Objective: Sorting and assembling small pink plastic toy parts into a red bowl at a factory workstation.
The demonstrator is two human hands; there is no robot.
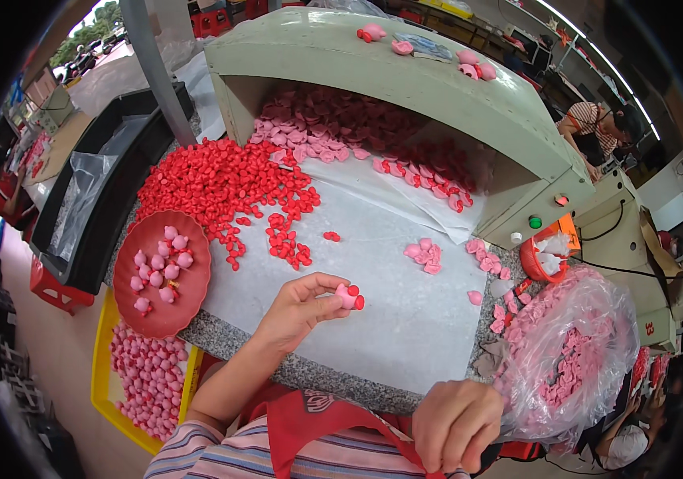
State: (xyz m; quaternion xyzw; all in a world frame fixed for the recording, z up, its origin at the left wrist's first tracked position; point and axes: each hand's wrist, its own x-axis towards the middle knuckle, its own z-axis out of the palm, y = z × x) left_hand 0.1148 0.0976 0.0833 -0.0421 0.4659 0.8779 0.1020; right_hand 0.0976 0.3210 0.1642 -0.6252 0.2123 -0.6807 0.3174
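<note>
Holding a small pink toy [347, 296] with a red cap on its right end, our left hand [303, 307] sits at the middle of the frame, fingertips pinched shut around the piece just above the white sheet [405, 319] on the tabletop [309, 374]. The toy juts rightward from the fingers, its long axis roughly level, red end away from the palm. Our right hand [457, 423] is at the lower right, curled closed near the edge of a clear bag [573, 359] of pink parts; we cannot tell whether it grips anything. So the left hand alone has the piece, and the right is well apart from it.

Further out, a red dish [162, 275] of pink toys lies at the left, a heap of red caps [222, 184] in the upper left, and a yellow tray [102, 375] of toys below the dish.
</note>
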